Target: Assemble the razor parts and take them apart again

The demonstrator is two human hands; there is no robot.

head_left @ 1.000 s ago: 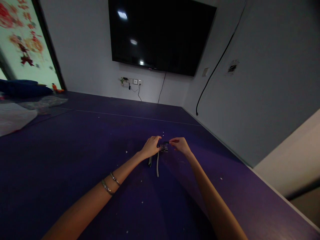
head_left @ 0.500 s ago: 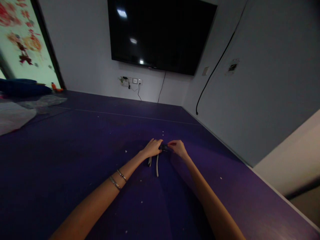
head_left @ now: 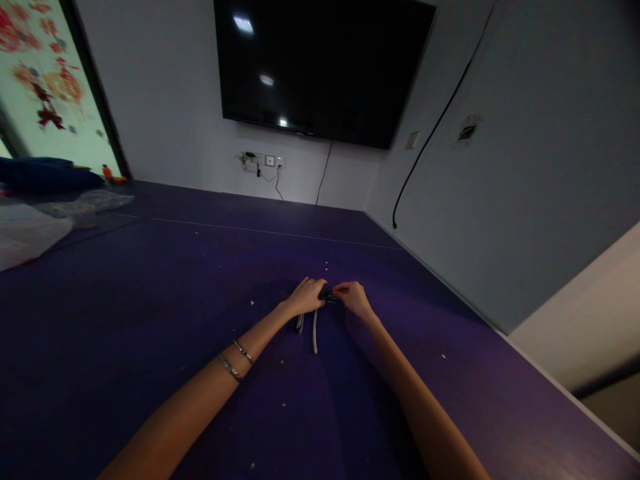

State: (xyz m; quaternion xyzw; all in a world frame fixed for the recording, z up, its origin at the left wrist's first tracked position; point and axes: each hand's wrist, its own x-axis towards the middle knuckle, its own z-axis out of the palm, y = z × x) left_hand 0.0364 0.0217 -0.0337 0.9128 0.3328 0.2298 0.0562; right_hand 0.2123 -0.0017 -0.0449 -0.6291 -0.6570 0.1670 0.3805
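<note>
My left hand (head_left: 305, 295) is closed around a small dark, block-like piece (head_left: 328, 297), whose right end shows between my two hands. The kind of piece is too small and dim to tell. From the right, my right hand (head_left: 355, 298) pinches at its end, thumb and fingertips pressed together. Whatever lies between those fingertips is hidden. Below my left hand a thin pale cable-like strip (head_left: 315, 335) runs toward me over the purple surface (head_left: 210, 280). Beside it pokes out a shorter pale and dark strip (head_left: 300, 324), partly covered by the hand.
Small white scraps (head_left: 252, 303) dot the surface. Clear plastic wrapping (head_left: 93, 201), a white bag (head_left: 30, 233) and dark blue cloth (head_left: 47, 175) lie at the left. A black cable (head_left: 435, 127) hangs down the right wall; a television (head_left: 325, 67) hangs ahead.
My right hand has shifted slightly left, its fingertips now meeting the end of the dark piece. My left hand stays in place.
</note>
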